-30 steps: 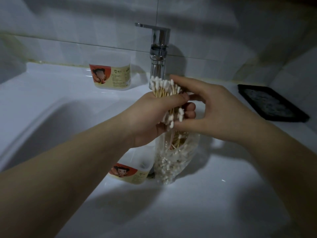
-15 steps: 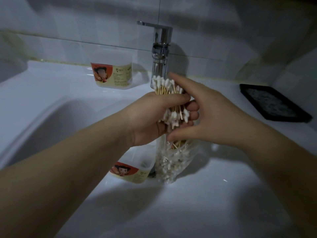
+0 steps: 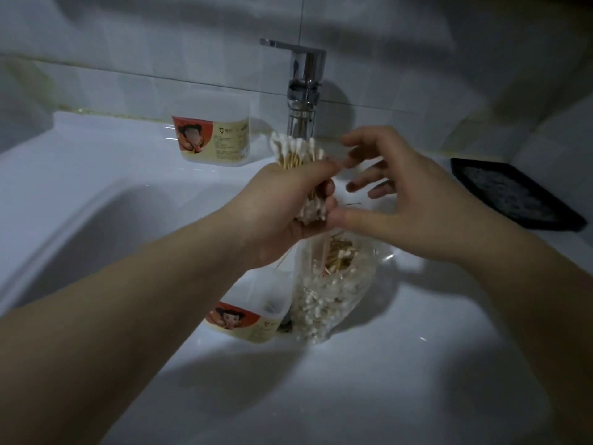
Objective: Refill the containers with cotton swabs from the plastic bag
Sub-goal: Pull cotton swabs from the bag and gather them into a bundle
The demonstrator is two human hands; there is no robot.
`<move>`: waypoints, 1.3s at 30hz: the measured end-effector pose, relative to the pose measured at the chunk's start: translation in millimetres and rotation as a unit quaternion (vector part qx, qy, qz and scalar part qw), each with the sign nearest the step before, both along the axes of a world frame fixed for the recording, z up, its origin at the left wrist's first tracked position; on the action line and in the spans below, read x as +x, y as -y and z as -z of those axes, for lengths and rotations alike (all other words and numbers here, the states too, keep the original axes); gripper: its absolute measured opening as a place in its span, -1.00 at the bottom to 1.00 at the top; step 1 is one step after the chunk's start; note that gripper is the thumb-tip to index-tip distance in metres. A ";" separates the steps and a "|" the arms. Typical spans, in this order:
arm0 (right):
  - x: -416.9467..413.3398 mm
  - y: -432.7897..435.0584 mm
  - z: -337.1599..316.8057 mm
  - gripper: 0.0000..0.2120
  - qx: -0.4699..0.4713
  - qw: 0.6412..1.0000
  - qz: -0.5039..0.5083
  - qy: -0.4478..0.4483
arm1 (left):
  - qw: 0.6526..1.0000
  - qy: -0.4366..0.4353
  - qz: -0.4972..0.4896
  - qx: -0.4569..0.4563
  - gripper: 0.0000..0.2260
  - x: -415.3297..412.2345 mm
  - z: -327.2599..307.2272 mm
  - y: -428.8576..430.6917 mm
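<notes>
Sink basin: near container, plastic bag of swabs just beside it on the right. Above, our left hand grips a swab bundle. Our right hand has its fingers spread loose, thumb against the bundle's lower tips. We see the second container on the back ledge, left of the faucet.

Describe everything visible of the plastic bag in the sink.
The plastic bag is clear and crinkled, upright in the white sink, top open. It holds many cotton swabs with wooden sticks and white tips. A labelled container stands close at its left; the left hand grips a swab bundle above its mouth.
</notes>
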State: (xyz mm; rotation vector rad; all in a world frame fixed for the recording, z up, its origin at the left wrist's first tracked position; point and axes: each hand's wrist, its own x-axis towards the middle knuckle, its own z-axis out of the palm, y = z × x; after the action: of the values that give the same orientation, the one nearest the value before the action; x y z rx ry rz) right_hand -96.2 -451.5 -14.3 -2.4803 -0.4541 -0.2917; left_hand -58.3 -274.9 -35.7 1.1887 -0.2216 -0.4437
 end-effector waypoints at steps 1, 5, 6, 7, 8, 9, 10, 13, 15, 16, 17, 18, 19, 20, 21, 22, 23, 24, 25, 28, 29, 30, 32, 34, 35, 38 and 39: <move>-0.2 1.0 -1.1 -0.46 0.017 1.000 0.001 0.015 | 1.000 0.002 -0.025 -0.009 -0.89 1.4 -0.4 0.0; 2.5 3.9 -1.6 -0.87 -0.048 0.999 -0.018 0.009 | 0.996 0.026 -0.080 -0.022 -0.85 4.6 1.2 0.8; 2.9 3.5 -0.3 -0.86 -0.080 0.996 -0.026 -0.018 | 0.996 0.030 -0.084 -0.021 -0.85 4.8 1.8 0.6; 3.5 3.4 1.7 -0.84 -0.111 0.992 -0.035 -0.043 | 0.996 0.034 -0.085 -0.017 -0.85 4.7 2.2 0.9; 3.9 3.1 3.8 -0.79 -0.144 0.986 -0.045 -0.065 | 0.996 0.037 -0.084 -0.015 -0.84 4.3 2.3 1.2; 4.1 2.1 5.4 -0.72 -0.169 0.980 -0.056 -0.087 | 0.996 0.038 -0.081 -0.013 -0.85 3.8 2.2 1.5; 3.4 1.0 6.4 -0.68 -0.181 0.975 -0.065 -0.114 | 0.996 0.039 -0.078 -0.013 -0.85 3.4 2.3 2.0; 1.3 -2.4 9.6 -0.62 -0.201 0.964 -0.080 -0.156 | 0.997 0.046 -0.066 0.000 -0.86 3.0 3.9 2.5; 3.0 -4.6 12.6 -0.73 -0.225 0.961 -0.075 -0.139 | 0.997 0.055 -0.059 0.013 -0.87 2.4 5.3 3.1; 4.4 -5.7 13.6 -0.78 -0.233 0.962 -0.070 -0.121 | 0.997 0.059 -0.056 0.018 -0.88 1.5 5.8 3.5; 5.5 -6.9 14.1 -0.81 -0.238 0.963 -0.066 -0.104 | 0.996 0.063 -0.053 0.023 -0.90 0.6 6.0 3.8; 6.2 -8.5 14.7 -0.86 -0.243 0.964 -0.063 -0.091 | 0.996 0.070 -0.052 0.030 -0.91 -0.6 6.3 4.2; 6.6 -10.1 15.3 -0.92 -0.246 0.964 -0.062 -0.085 | 0.995 0.079 -0.052 0.039 -0.93 -1.3 6.6 4.3; 6.0 -11.8 15.4 -0.91 -0.247 0.963 -0.064 -0.083 | 0.993 0.090 -0.053 0.047 -0.94 -1.7 6.7 4.0; 4.8 -13.3 15.8 -0.84 -0.248 0.962 -0.068 -0.086 | 0.992 0.101 -0.054 0.054 -0.94 -2.5 6.8 3.8; 3.7 -14.8 16.0 -0.78 -0.248 0.961 -0.074 -0.095 | 0.991 0.109 -0.057 0.058 -0.94 -2.5 6.6 3.3; 3.3 -16.5 16.3 -0.76 -0.251 0.959 -0.080 -0.104 | 0.990 0.115 -0.061 0.060 -0.95 -2.4 6.2 3.0; 2.9 -18.3 16.4 -0.75 -0.258 0.956 -0.083 -0.112 | 0.989 0.119 -0.064 0.061 -0.95 -2.3 5.8 2.7; 2.2 -19.4 16.4 -0.77 -0.264 0.953 -0.086 -0.118 | 0.988 0.123 -0.066 0.063 -0.95 -3.3 5.2 2.3; 1.2 -20.2 19.0 -0.86 -0.287 0.948 -0.071 -0.116 | 0.982 0.154 -0.063 0.090 -0.94 -7.7 3.5 2.4; 0.3 -21.0 18.8 -0.82 -0.296 0.946 -0.066 -0.114 | 0.978 0.169 -0.062 0.105 -0.94 -9.5 3.0 2.0; -1.8 -23.3 17.8 -0.78 -0.295 0.946 -0.064 -0.119 | 0.974 0.184 -0.064 0.117 -0.94 -12.0 2.0 0.1; -4.8 -27.4 15.9 -0.72 -0.281 0.949 -0.056 -0.133 | 0.967 0.210 -0.067 0.129 -0.94 -14.5 -0.7 -3.0; -6.8 -32.0 16.1 -0.70 -0.297 0.947 -0.049 -0.114 | 0.960 0.229 -0.066 0.145 -0.90 -17.9 -4.3 -6.4; -6.9 -33.5 17.1 -0.71 -0.307 0.946 -0.046 -0.095 | 0.955 0.237 -0.064 0.164 -0.88 -20.0 -6.1 -7.9; -6.5 -38.1 19.6 -0.65 -0.296 0.953 -0.055 -0.042 | 0.931 0.257 -0.040 0.254 -0.87 -25.3 -11.8 -11.1; -4.2 -36.1 19.7 -0.68 -0.290 0.955 -0.054 -0.028 | 0.926 0.258 -0.027 0.273 -0.87 -26.1 -14.2 -11.6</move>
State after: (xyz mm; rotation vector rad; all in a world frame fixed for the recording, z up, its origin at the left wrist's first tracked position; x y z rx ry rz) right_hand -100.3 -415.4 -34.0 -3.0049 -0.7327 -0.0414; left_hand -84.4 -263.4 -21.5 1.8513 -0.5427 -0.1299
